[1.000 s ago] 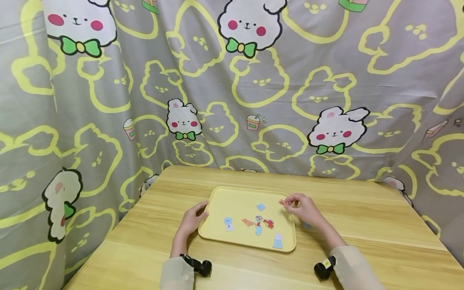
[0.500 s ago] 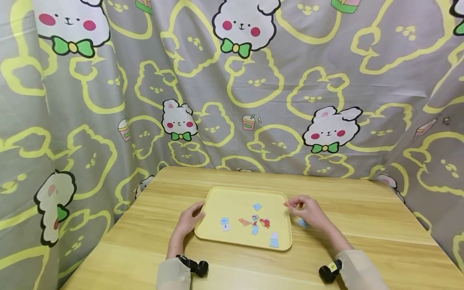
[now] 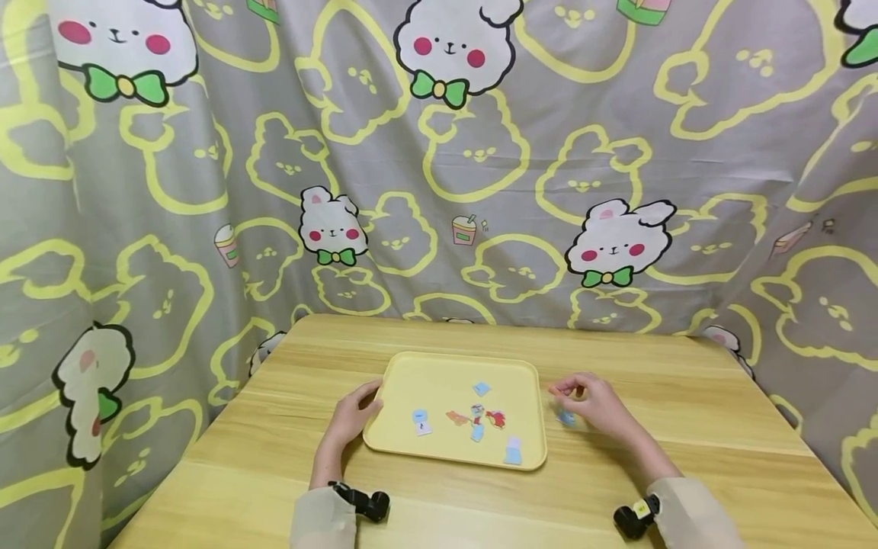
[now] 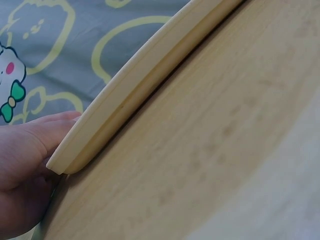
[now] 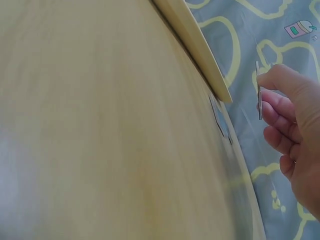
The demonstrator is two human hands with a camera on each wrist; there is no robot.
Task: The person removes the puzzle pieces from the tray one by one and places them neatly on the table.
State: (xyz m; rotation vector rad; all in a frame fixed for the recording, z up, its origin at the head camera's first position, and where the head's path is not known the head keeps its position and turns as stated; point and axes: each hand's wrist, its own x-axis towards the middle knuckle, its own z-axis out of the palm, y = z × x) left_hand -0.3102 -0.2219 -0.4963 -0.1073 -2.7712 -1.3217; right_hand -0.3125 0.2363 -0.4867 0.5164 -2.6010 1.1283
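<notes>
In the head view my left hand (image 3: 352, 414) holds the left rim of a yellow tray (image 3: 439, 366). The left wrist view has that hand's fingers behind the tray's raised edge (image 4: 125, 90). Off the tray's right side, my right hand (image 3: 593, 402) pinches a small flat orange piece (image 3: 554, 390) between thumb and fingers. Edge-on, this thin piece (image 5: 259, 92) shows above the table in the right wrist view. A blue flat piece (image 3: 566, 417) lies on the table just below the right hand.
Several small flat pieces lie on the tray: an orange one (image 3: 456, 418), a red one (image 3: 496, 418), blue ones (image 3: 482, 389) and blue-and-lilac ones (image 3: 513, 451). The wooden table (image 3: 617, 488) ends at a patterned grey curtain (image 3: 411, 137).
My right hand has moved right, from over the tray's right rim to beyond it, with the orange piece still pinched. The left hand stays at the tray's left rim.
</notes>
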